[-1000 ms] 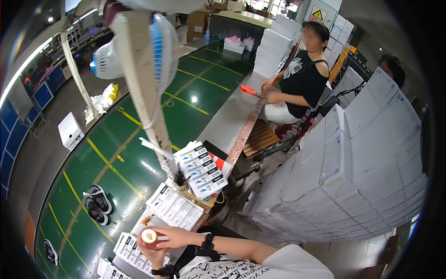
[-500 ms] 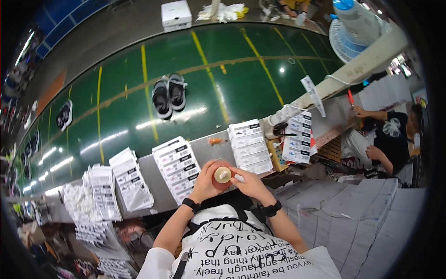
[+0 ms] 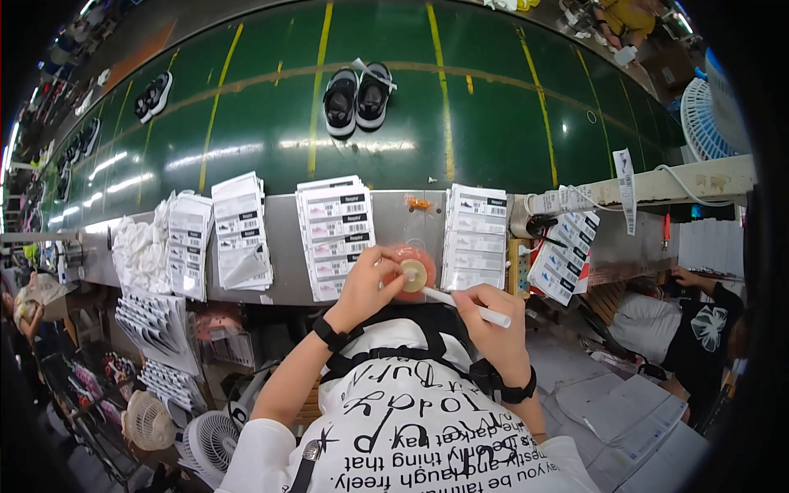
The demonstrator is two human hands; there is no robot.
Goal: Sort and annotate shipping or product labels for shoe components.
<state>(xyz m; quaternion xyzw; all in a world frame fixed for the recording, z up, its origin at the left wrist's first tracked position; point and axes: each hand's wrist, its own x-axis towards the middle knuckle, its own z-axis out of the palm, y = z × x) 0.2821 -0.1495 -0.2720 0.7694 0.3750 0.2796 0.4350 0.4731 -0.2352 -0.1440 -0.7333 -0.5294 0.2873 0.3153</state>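
A roll of pinkish, see-through tape (image 3: 423, 261) with a pale core is at the near edge of the grey worktop, in front of my body. My left hand (image 3: 366, 287) curls its fingers around the left side of the roll. Just right of it, my right hand (image 3: 500, 329) grips a white pen-like stick (image 3: 440, 297), whose far end reaches the roll's lower right rim. Whether the stick touches the roll, I cannot tell. Stacks of printed label sheets lie on both sides: one left of the roll (image 3: 333, 238), another right of it (image 3: 475, 238).
Beyond the worktop runs a green belt (image 3: 246, 107) with yellow lines, bearing a pair of black shoes (image 3: 357, 100) and more shoes farther left. An orange scrap (image 3: 417, 203) lies near the roll. A white post (image 3: 657, 187) crosses at right; a co-worker (image 3: 699, 329) sits beyond it.
My right hand has drawn back from the roll toward the lower right, and the white stick now shows between them. My left hand stays at the roll. The whole view has shifted.
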